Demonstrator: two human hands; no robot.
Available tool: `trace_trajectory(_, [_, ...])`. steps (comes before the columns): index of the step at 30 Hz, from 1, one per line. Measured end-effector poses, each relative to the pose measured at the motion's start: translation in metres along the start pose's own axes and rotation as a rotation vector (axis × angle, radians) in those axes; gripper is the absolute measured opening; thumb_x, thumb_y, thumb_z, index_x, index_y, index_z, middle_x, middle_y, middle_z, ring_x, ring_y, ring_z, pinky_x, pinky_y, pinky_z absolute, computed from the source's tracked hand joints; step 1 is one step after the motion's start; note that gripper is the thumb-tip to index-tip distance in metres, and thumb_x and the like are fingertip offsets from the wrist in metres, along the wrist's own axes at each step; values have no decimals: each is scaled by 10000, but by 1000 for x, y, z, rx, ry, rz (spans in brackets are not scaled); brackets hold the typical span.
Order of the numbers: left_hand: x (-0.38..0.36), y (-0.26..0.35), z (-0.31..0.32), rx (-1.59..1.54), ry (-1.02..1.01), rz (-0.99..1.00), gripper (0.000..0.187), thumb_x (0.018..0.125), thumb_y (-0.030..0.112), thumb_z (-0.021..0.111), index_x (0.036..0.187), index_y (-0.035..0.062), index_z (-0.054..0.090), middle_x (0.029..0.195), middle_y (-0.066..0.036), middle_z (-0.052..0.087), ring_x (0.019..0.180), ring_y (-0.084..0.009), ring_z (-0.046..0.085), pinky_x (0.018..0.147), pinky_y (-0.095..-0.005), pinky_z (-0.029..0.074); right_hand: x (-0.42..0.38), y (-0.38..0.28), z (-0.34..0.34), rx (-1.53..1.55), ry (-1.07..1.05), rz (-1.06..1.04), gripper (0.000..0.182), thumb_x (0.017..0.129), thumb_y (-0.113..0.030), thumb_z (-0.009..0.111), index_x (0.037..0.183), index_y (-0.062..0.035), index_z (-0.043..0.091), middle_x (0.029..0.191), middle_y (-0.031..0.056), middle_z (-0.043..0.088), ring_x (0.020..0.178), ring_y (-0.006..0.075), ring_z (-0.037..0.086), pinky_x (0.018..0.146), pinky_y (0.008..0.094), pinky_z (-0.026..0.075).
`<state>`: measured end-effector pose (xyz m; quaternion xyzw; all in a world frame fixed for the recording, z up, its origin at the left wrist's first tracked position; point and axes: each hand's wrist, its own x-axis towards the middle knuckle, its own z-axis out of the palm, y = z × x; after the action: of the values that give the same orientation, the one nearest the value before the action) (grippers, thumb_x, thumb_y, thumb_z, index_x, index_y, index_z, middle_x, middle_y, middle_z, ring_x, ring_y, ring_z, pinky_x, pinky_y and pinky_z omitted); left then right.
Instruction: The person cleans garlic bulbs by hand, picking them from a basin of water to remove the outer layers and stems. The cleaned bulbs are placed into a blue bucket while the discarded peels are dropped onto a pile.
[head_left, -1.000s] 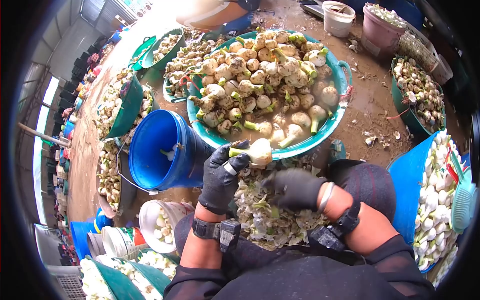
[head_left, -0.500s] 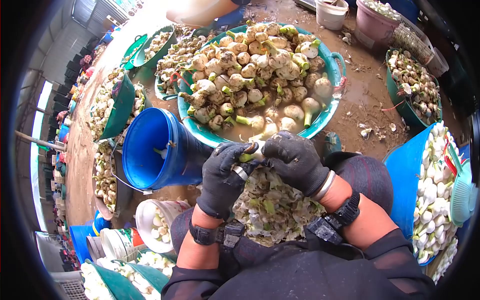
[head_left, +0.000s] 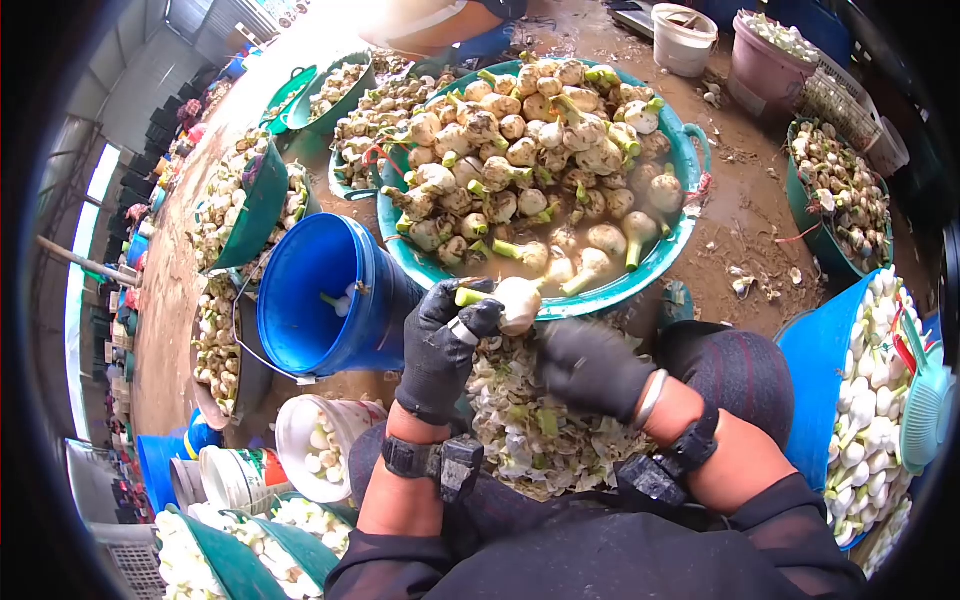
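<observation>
My left hand [head_left: 447, 345], in a dark glove, is closed on a garlic bulb [head_left: 519, 305] by its short green stem, the pale round end pointing right. My right hand [head_left: 592, 368], gloved too, is a little to the right of the bulb and apart from it; its fingers are smeared by motion. Below both hands lies a heap of peeled garlic skins [head_left: 545, 430] between my knees. Just beyond them stands a wide green tub [head_left: 690, 230] of muddy water, piled with unpeeled garlic bulbs [head_left: 530, 135].
A tilted blue bucket [head_left: 300, 300] with a white bulb inside is left of my hands. Beside it, nearer me, is a white bucket [head_left: 300, 445] of peeled bulbs. At right, a blue container [head_left: 805, 365] holds white garlic and a green plastic basket [head_left: 925, 410]. Wet, muddy floor [head_left: 735, 225] surrounds the tub.
My right hand has come away from the garlic bulb to the right and down. The bulb, half hidden between both hands before, now shows whole and pale in my left hand.
</observation>
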<state>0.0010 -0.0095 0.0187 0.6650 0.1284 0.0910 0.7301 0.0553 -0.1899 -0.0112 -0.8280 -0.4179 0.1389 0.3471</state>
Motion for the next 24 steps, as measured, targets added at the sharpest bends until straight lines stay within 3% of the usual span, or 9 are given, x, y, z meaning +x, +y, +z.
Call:
trace_trajectory(1, [0, 0, 0, -2, -1, -1, 289, 825, 113, 678, 1073, -17, 609, 917, -37, 648, 820, -92, 592, 747, -238, 485, 0, 1, -8, 176, 295, -37, 157, 759, -156, 632, 816, -11, 616, 774, 167, 596, 705, 286, 609, 641, 366, 483])
trace_trajectory(2, [-1, 1, 1, 15, -23, 9, 291, 822, 100, 680, 1081, -14, 613, 930, -34, 646, 833, -87, 584, 755, -236, 480, -2, -3, -27, 302, 343, 70, 170, 755, -128, 680, 866, -10, 630, 758, 111, 586, 701, 211, 598, 651, 309, 475])
trace_trajectory(4, [-2, -1, 4, 31, -55, 15, 294, 819, 86, 682, 1088, -11, 618, 942, -30, 644, 847, -82, 576, 763, -233, 475, 5, 5, -24, 586, 513, -35, 179, 725, -156, 696, 851, -48, 629, 774, 120, 599, 688, 258, 593, 629, 346, 473])
trace_trajectory(8, [-3, -1, 10, 127, -107, 78, 295, 797, 45, 695, 1084, 8, 639, 975, -17, 634, 884, -76, 556, 773, -231, 463, 4, 9, -26, 617, 385, -39, 184, 728, -81, 730, 874, 0, 651, 786, 53, 619, 730, 144, 584, 678, 277, 475])
trace_trajectory(11, [-2, -3, 12, 422, -148, 293, 280, 758, 55, 719, 1031, 39, 662, 877, -56, 634, 815, -141, 584, 750, -271, 464, 4, 12, -26, 525, 379, -28, 200, 680, -52, 752, 847, -11, 650, 821, 72, 636, 726, 154, 593, 668, 281, 469])
trace_trajectory(19, [-4, -5, 17, 727, -160, 453, 282, 747, 47, 715, 1019, 7, 651, 911, -50, 632, 863, -141, 596, 794, -273, 474, 6, 6, -25, 214, 197, 55, 127, 738, -146, 608, 730, -35, 548, 684, 151, 552, 672, 328, 556, 615, 403, 442])
trace_trajectory(22, [2, -9, 10, 631, -77, 365, 280, 757, 132, 736, 996, 24, 638, 845, -71, 651, 729, -186, 621, 682, -282, 490, 6, -2, -13, 204, 214, 42, 99, 734, -130, 572, 733, -40, 532, 693, 166, 549, 685, 356, 559, 614, 424, 440])
trace_trajectory(23, [3, -7, 9, 398, -23, 182, 271, 777, 143, 722, 993, 12, 624, 833, -53, 646, 706, -162, 618, 658, -268, 491, 3, -5, -3, 112, 192, 17, 96, 736, -134, 550, 739, -38, 553, 715, 179, 557, 693, 374, 566, 623, 445, 453])
trace_trajectory(24, [5, -4, 8, 165, 29, 4, 264, 797, 153, 708, 990, 0, 611, 821, -36, 640, 683, -139, 614, 634, -254, 491, 0, -11, 3, -23, -38, 30, 120, 742, -153, 544, 762, -40, 578, 733, 183, 567, 699, 375, 569, 645, 453, 466])
